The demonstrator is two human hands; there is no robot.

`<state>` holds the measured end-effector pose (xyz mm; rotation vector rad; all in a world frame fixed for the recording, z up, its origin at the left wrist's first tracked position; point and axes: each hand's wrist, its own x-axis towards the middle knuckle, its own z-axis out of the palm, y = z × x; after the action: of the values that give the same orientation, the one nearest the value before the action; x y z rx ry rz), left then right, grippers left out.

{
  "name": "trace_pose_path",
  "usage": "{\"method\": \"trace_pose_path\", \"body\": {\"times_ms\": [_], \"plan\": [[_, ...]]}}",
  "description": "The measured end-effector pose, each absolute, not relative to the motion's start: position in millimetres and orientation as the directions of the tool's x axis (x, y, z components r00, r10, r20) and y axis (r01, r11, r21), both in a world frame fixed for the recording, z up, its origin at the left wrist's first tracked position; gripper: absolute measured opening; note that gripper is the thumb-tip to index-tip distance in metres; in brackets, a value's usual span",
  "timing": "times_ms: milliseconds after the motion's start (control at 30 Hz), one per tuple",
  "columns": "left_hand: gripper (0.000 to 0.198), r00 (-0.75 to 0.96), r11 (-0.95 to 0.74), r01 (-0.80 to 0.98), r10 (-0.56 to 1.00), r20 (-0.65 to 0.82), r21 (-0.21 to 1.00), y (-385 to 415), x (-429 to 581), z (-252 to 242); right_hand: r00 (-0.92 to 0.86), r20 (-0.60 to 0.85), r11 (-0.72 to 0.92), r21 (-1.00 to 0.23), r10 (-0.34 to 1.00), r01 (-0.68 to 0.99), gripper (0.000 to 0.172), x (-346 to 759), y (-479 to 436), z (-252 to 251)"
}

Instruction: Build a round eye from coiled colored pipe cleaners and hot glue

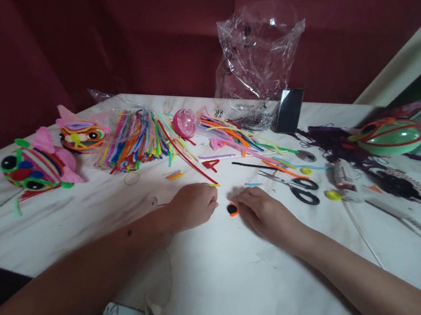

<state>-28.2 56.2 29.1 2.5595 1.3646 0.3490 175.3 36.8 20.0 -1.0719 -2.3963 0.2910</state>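
My left hand (195,204) is closed in a fist above the white table; whatever it may hold is hidden. Just past its knuckles lie a short yellow strip (214,184) and the end of a long red pipe cleaner (190,161). To the right, my right hand (263,213) has its fingers curled together, slightly blurred, and their contents cannot be made out. At its thumb side is a small round black piece with an orange edge (232,210); I cannot tell whether the fingers touch it. A short blue strip (254,184) lies behind that hand.
Black-handled scissors (305,190), a black pipe cleaner (252,165) and a glue gun (343,175) lie right. Bundled pipe cleaners (138,143), a pink ball (186,123) and two fish-like crafts (38,166) are left. A dark phone (289,111) stands behind, near a plastic bag (257,55).
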Motion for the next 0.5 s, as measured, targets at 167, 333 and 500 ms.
{"method": "trace_pose_path", "body": {"times_ms": [167, 333, 500], "plan": [[0.012, 0.535, -0.538, 0.786, 0.839, 0.102, 0.304, 56, -28, 30, -0.514, 0.331, 0.61, -0.47, 0.792, 0.638, 0.022, 176, 38, 21], [0.012, 0.538, -0.538, 0.787, 0.838, 0.09, 0.301, 56, -27, 31, -0.507, 0.312, 0.594, -0.48, 0.804, 0.646, 0.021, 179, 37, 24], [0.014, 0.548, -0.55, 0.781, 0.831, 0.095, 0.295, 55, -27, 32, -0.68, 0.127, 0.619, -0.559, 0.722, 0.552, 0.017, 185, 31, 36]]}}
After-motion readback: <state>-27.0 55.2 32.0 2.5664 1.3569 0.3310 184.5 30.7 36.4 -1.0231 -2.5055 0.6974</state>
